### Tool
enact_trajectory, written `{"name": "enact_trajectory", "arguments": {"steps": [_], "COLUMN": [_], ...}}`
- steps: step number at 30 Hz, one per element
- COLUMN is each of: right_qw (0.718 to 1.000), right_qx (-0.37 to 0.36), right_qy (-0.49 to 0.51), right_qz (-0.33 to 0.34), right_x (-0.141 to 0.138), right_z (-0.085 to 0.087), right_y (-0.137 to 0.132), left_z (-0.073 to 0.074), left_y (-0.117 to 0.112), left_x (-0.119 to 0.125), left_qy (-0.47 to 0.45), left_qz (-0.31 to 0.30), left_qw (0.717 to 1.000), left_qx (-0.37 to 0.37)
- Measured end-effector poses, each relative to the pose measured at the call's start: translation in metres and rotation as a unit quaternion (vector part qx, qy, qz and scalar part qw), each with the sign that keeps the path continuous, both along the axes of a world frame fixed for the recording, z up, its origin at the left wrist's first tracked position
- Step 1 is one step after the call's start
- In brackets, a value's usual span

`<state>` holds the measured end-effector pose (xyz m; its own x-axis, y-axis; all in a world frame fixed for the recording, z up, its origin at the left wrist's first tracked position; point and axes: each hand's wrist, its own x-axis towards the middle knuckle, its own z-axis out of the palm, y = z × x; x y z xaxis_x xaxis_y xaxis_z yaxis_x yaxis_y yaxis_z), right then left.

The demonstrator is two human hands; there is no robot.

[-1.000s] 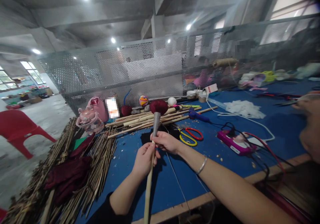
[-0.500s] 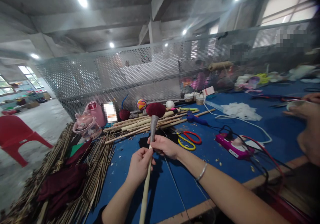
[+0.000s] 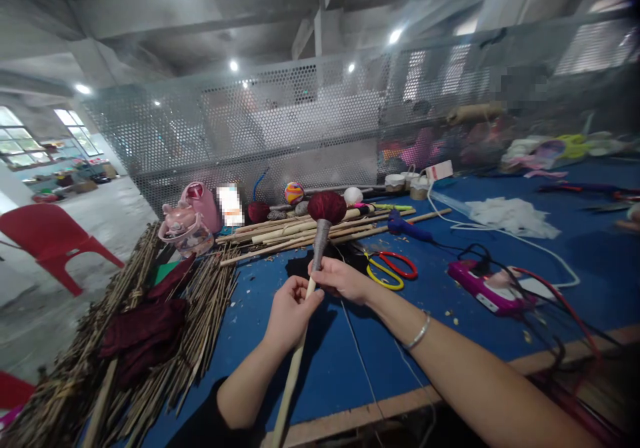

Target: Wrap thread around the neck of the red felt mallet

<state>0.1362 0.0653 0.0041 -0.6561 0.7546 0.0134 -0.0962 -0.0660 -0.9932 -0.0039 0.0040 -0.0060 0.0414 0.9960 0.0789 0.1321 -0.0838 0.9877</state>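
Perforated metal screen (image 3: 300,121) runs along the far edge of the blue table (image 3: 440,315). Heap of thin twigs (image 3: 150,341) covers the table's left end, with dark red cloth (image 3: 143,335) bunched on top. Red plastic chair (image 3: 55,235) stands on the floor beyond, well apart from the table. Bundle of pale bamboo poles (image 3: 300,231) lies crosswise near the screen.

Wooden stick (image 3: 293,381) is held over the table in front of the person, tilted, its lower end out of view past the near edge. Its dark red ball head (image 3: 327,207) points up and away, above a grey wrapped neck.

Left hand (image 3: 290,311) is closed around the shaft, just below the neck. Right hand (image 3: 340,278) pinches the shaft just above it, fingers curled round the base of the grey wrap; the two hands nearly touch.

Magenta device (image 3: 483,285) with trailing cords lies to the right. Scissors (image 3: 390,271), red and yellow handles, lie flat just beyond the right hand. Silver bracelet (image 3: 419,333) on the right wrist.
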Motion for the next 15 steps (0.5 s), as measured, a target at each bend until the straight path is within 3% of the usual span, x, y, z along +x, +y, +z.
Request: {"name": "enact_trajectory", "arguments": {"steps": [6,15], "right_qw": [1.000,1.000], "right_qx": [-0.003,-0.004], "right_qy": [-0.001,0.013], "right_qz": [-0.001,0.007], "right_x": [-0.0024,-0.0044], "right_z": [0.0003,-0.0047], "right_y": [-0.0023,-0.0011], "left_z": [-0.0037,-0.0056], "left_y": [-0.0003,-0.0009], "left_x": [-0.0011,-0.0017], "left_qy": [0.022,0.050], "left_qz": [-0.038,-0.044], "left_qw": [0.999,0.998], "left_qx": [-0.009,-0.008]}}
